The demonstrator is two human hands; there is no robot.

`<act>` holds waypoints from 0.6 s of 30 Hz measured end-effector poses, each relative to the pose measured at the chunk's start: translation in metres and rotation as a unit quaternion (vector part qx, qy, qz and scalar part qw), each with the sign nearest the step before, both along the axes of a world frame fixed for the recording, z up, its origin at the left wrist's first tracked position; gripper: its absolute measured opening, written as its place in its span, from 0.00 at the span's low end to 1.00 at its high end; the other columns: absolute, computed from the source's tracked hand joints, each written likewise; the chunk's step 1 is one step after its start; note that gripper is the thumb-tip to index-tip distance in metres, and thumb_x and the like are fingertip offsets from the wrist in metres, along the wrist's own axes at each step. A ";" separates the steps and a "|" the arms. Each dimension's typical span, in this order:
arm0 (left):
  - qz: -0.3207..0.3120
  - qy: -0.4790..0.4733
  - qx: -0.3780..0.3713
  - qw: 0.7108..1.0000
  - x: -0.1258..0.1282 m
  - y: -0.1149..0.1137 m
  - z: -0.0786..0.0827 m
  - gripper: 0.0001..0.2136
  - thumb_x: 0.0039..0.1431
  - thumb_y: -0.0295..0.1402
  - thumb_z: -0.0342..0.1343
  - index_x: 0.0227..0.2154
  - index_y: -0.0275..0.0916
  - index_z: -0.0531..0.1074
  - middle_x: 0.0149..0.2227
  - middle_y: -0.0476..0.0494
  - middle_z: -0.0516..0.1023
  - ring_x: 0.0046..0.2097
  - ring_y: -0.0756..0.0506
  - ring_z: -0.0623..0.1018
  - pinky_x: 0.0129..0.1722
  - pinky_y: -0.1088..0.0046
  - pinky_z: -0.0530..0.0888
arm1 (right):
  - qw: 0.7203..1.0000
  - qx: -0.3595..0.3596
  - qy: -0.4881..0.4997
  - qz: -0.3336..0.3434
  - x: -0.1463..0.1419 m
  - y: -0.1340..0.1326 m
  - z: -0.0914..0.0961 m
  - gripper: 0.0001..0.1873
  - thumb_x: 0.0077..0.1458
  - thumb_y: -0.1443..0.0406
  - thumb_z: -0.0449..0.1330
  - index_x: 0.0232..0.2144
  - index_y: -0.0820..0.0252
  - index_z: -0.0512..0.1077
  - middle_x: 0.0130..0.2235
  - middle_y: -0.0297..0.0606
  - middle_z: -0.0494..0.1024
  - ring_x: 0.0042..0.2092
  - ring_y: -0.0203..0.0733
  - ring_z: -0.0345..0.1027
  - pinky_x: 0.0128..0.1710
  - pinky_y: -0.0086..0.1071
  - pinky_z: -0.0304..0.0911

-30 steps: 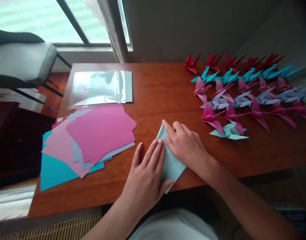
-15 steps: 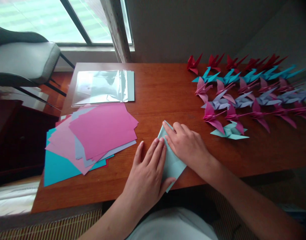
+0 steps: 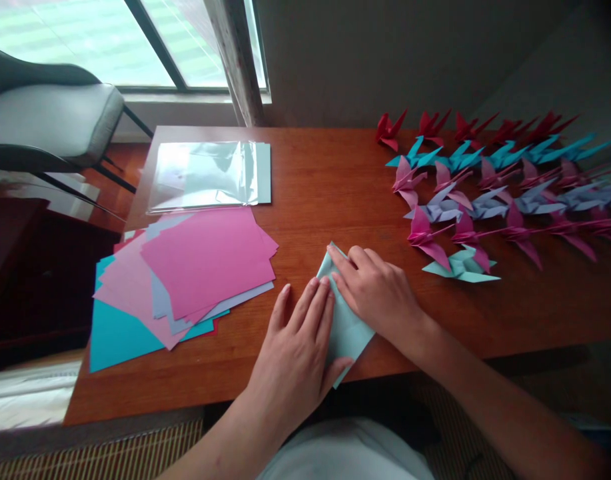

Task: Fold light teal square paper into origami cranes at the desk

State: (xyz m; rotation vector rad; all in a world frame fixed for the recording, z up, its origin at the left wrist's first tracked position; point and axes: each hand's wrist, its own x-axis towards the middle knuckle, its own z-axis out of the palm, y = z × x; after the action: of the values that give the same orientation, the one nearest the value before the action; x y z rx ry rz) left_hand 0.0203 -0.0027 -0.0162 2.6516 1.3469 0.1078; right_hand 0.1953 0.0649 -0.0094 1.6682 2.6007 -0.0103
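Observation:
A folded pale mint sheet of paper (image 3: 348,340) lies on the table under both of my hands. My left hand (image 3: 295,337) rests across its left side with the fingers stretched out and the thumb apart, near the lower corner. On the upper right part of the sheet is my right hand (image 3: 380,283). Its index fingertip presses by the top corner, while the other fingers are bent and its thumb is hidden. A mint paper crane (image 3: 462,265) stands to the right of that hand.
Rows of red, blue, pink and lilac paper cranes (image 3: 488,203) fill the wooden table's right side. Loose coloured sheets (image 3: 210,263) are fanned out at left, below a clear packet of pale paper (image 3: 205,175). A chair (image 3: 55,120) stands beyond the left edge.
The whole view has shifted very slightly. My hands keep the same pose on the mint paper, with barely any visible movement.

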 end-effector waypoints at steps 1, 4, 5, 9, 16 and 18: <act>0.000 0.000 0.001 1.000 0.000 0.000 0.000 0.37 0.68 0.54 0.42 0.68 0.28 0.56 0.72 0.34 0.52 0.73 0.36 0.52 0.71 0.51 0.46 | 1.000 -0.002 0.001 0.000 0.000 0.000 0.000 0.25 0.70 0.60 0.47 0.66 0.58 0.61 0.44 0.42 0.75 0.44 0.45 0.70 0.34 0.36 0.63; 0.001 0.001 0.002 1.000 0.002 -0.001 0.000 0.37 0.68 0.53 0.41 0.68 0.28 0.56 0.72 0.34 0.52 0.73 0.36 0.51 0.71 0.51 0.43 | 1.000 -0.011 -0.001 -0.005 -0.001 0.000 0.000 0.25 0.70 0.60 0.48 0.66 0.56 0.62 0.45 0.42 0.75 0.45 0.45 0.70 0.34 0.35 0.62; 0.003 0.002 0.003 1.000 0.002 -0.002 0.000 0.36 0.69 0.53 0.41 0.68 0.28 0.56 0.72 0.34 0.52 0.73 0.36 0.51 0.71 0.51 0.42 | 1.000 -0.014 -0.004 -0.010 -0.002 0.000 0.000 0.25 0.70 0.60 0.48 0.66 0.56 0.61 0.45 0.42 0.75 0.45 0.45 0.70 0.34 0.35 0.62; 0.014 0.004 0.001 1.000 0.005 -0.004 0.000 0.36 0.69 0.52 0.39 0.69 0.27 0.55 0.72 0.34 0.52 0.73 0.36 0.50 0.71 0.51 0.40 | 0.999 -0.032 -0.011 -0.030 -0.006 0.001 0.004 0.26 0.70 0.61 0.47 0.67 0.56 0.60 0.46 0.44 0.76 0.46 0.46 0.70 0.32 0.35 0.63; 0.033 -0.006 -0.005 0.999 0.005 -0.006 0.000 0.38 0.67 0.56 0.41 0.68 0.30 0.57 0.73 0.37 0.50 0.74 0.32 0.48 0.71 0.48 0.44 | 0.995 -0.068 0.059 -0.044 -0.004 0.018 0.009 0.23 0.69 0.56 0.51 0.61 0.57 0.66 0.48 0.43 0.80 0.49 0.46 0.74 0.37 0.34 0.65; 0.039 -0.008 -0.011 0.999 0.005 -0.006 0.000 0.39 0.66 0.58 0.41 0.68 0.30 0.57 0.73 0.37 0.51 0.73 0.31 0.47 0.70 0.46 0.45 | 0.992 -0.084 0.073 -0.053 -0.004 0.028 0.012 0.22 0.66 0.54 0.56 0.57 0.56 0.68 0.47 0.42 0.81 0.47 0.47 0.76 0.37 0.34 0.65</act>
State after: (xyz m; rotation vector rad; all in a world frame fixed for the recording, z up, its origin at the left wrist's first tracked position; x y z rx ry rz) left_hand 0.0248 -0.0087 -0.0161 2.5759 1.4384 0.1227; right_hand 0.1914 0.0932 0.0029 1.8044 2.5237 -0.3570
